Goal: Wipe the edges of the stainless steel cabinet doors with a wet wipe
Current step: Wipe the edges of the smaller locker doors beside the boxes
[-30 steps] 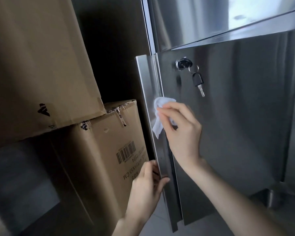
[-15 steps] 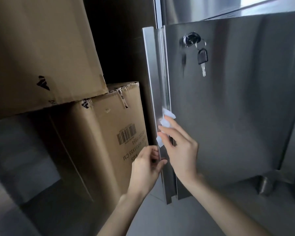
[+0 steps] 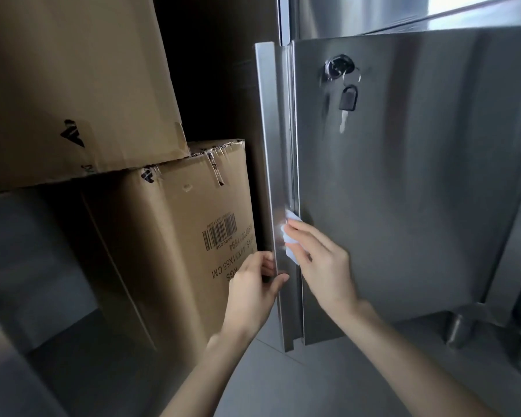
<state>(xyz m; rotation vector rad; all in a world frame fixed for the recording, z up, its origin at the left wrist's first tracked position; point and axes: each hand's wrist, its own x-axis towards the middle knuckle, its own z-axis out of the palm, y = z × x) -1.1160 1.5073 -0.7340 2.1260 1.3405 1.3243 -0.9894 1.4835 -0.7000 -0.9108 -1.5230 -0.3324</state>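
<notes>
A stainless steel cabinet door (image 3: 403,191) stands open towards me, with its folded vertical edge (image 3: 275,164) on the left. My right hand (image 3: 322,263) presses a white wet wipe (image 3: 292,245) against the lower part of that edge, fingers curled over the wipe. My left hand (image 3: 253,287) grips the edge strip just below, thumb on the front and fingers wrapped behind it. A lock (image 3: 337,67) with a black-headed key (image 3: 348,99) hanging from it sits near the door's top.
Two stacked cardboard boxes fill the left: a large upper box (image 3: 73,85) and a lower box with a barcode (image 3: 178,236). Cabinet feet (image 3: 457,329) stand at the lower right on a grey floor (image 3: 283,380). Another steel panel (image 3: 358,13) is above.
My right hand has slid the wipe down the door's edge from near the lock's height to just above my left hand. The left hand keeps its grip.
</notes>
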